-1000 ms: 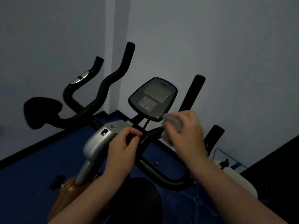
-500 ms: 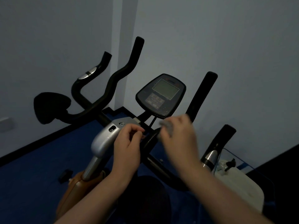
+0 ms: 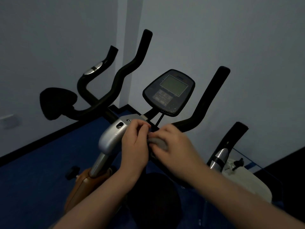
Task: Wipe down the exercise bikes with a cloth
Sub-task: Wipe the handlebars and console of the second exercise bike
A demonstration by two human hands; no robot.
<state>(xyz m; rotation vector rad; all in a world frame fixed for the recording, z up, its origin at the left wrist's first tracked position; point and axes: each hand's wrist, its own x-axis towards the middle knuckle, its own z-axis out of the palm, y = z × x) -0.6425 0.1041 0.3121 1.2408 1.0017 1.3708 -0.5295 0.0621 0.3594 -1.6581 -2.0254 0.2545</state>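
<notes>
Cloth | right hand gripping it, moved leftward beside left hand | left clasps handlebar

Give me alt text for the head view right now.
Right hand presses a grey cloth onto the bike's black handlebar below the console, while the left hand grips the bar beside it. Dim room, blue floor.
</notes>
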